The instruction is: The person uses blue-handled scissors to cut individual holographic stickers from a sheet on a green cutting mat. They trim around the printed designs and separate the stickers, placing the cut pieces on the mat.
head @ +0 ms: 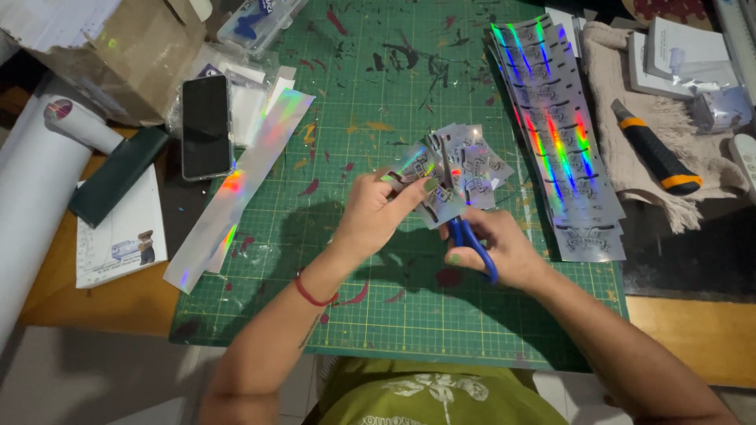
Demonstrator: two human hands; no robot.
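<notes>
Counting what lies before me: one green cutting mat point(378, 102) on the table point(693, 330), one pair of blue-handled scissors point(471, 236), one small fan of holographic stickers point(453, 177) in hand, one overlapping row of printed holographic strips point(563, 149) along the mat's right edge, and one long blank holographic strip point(236, 185) lying diagonally at the mat's left edge.

My left hand point(378, 216) has its fingers pressed together on the sticker fan, pinching it from the left and holding it above the middle of the mat. My right hand point(504, 248) has its fingers curled closed through the scissor loops; the blades point up into the stickers, and how far apart they stand I cannot tell, since the stickers cover them.

Around these: one black phone point(206, 126) left of the mat, one dark green case point(118, 175), one white roll point(35, 197), one cardboard box point(110, 47) at the upper left, one orange-and-black utility knife point(654, 149) resting on a beige cloth point(630, 126) at the right. One red band circles my left wrist.
</notes>
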